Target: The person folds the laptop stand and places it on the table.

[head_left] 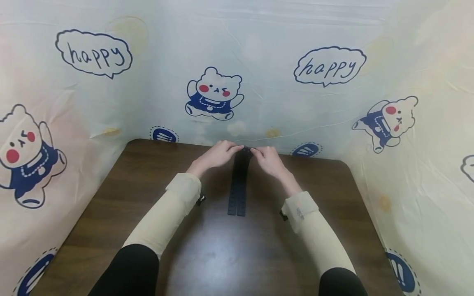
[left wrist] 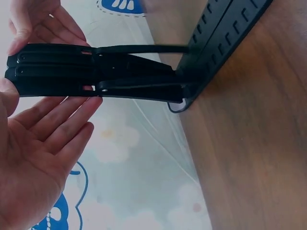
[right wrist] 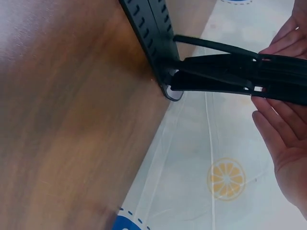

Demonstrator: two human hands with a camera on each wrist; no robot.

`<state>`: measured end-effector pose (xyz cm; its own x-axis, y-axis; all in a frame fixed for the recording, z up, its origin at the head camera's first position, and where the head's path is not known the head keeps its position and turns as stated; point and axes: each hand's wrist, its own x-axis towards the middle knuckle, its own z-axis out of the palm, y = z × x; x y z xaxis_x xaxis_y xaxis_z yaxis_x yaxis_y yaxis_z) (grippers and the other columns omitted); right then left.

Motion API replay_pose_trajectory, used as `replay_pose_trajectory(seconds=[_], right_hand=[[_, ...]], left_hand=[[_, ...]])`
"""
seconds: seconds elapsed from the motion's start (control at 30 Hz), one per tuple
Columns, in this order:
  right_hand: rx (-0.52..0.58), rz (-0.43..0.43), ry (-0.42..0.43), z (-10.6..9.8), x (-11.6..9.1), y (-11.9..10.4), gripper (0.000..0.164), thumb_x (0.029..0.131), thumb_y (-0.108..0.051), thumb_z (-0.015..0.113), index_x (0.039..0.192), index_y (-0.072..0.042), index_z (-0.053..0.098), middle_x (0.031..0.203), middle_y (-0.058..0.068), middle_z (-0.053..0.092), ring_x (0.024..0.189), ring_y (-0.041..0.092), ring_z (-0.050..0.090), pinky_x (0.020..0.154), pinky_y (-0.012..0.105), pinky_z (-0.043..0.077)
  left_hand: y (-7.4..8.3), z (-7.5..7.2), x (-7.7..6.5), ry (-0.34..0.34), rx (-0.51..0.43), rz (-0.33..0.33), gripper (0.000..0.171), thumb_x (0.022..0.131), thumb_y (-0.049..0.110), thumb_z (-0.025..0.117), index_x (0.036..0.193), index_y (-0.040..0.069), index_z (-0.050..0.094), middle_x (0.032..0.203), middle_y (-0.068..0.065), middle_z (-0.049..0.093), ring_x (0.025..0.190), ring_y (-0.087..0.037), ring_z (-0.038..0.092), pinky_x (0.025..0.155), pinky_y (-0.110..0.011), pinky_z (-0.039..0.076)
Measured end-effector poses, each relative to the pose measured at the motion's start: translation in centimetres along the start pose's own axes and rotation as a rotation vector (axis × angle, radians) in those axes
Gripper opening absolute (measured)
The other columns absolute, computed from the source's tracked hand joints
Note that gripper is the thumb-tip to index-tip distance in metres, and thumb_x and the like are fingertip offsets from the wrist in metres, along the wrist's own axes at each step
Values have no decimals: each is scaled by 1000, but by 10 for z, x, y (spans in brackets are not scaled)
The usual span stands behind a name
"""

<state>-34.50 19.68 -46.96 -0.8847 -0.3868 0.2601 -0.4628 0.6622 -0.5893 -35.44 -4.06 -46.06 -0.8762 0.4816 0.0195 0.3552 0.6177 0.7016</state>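
Observation:
A black folding stand rests its slotted base on the wooden table, near the back edge. From the far end of that base its upper panel rises at an angle, with thin support struts between the two parts. My left hand holds the upper panel's left side, thumb on the front and fingers along the edge and behind. On the right side my right hand grips the same panel in a mirrored way. In the right wrist view its thumb is out of frame.
The brown wooden table spreads out in front of and beside the stand. Light fabric printed with bears and the word "happy" hangs close behind the table's back edge and along both sides.

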Motion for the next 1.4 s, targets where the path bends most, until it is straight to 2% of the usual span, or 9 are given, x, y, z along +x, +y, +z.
replay_pose_trajectory(seconds=[0.13,0.37,0.57,0.7,0.93,1.03,1.13,1.27,1.4], right_hand=[[-7,24,-1,-3,11,0,54,118,-24,50,65,-13,43,57,-2,36,52,16,32,57,30,31],[27,89,11,-7,26,-1,55,119,-26,47,65,-13,44,56,-2,37,51,17,33,55,32,31],[48,169,19,-7,35,-4,58,120,-31,44,79,2,70,63,11,62,58,20,54,60,32,41],[57,195,18,-7,39,-5,59,120,-34,44,81,3,68,64,10,56,58,19,48,58,32,38],[105,263,27,-12,49,-7,64,120,-38,44,89,9,74,95,29,80,82,35,72,69,34,46],[107,282,34,-15,55,-9,65,119,-40,44,89,9,73,84,25,75,79,35,69,67,34,46],[122,304,37,-15,60,-10,64,119,-41,45,87,7,72,67,13,61,64,28,57,60,32,41],[162,338,38,-12,62,-8,63,119,-41,46,83,5,70,59,1,47,55,20,44,54,31,36],[177,351,58,-9,60,-4,63,119,-42,45,78,3,65,58,0,46,55,19,44,54,30,35]], left_hand=[[0,-5,9,12,-17,-13,55,119,48,42,131,7,77,69,-1,38,65,-23,40,68,-38,41],[1,-13,24,20,-67,-53,59,118,54,40,125,9,77,70,-1,42,68,-24,43,71,-37,42],[2,-17,34,26,-93,-89,67,118,55,38,109,1,75,66,1,43,64,-21,41,69,-34,38],[2,-19,36,35,-115,-104,69,118,56,39,104,-2,74,65,1,43,63,-20,42,68,-33,37],[3,-23,46,46,-149,-128,69,117,58,39,108,-1,73,70,-2,55,68,-23,53,75,-36,47],[6,-28,50,51,-169,-142,68,117,58,39,120,1,75,93,-14,74,93,-30,69,94,-44,56],[8,-33,52,49,-165,-168,71,117,60,38,131,0,73,121,-22,79,121,-37,73,114,-53,55],[2,-34,58,35,-171,-194,74,114,65,40,122,-1,74,117,-23,79,123,-38,74,115,-53,55],[2,-30,61,29,-191,-197,73,114,65,41,116,1,76,116,-23,79,121,-37,73,112,-52,55]])
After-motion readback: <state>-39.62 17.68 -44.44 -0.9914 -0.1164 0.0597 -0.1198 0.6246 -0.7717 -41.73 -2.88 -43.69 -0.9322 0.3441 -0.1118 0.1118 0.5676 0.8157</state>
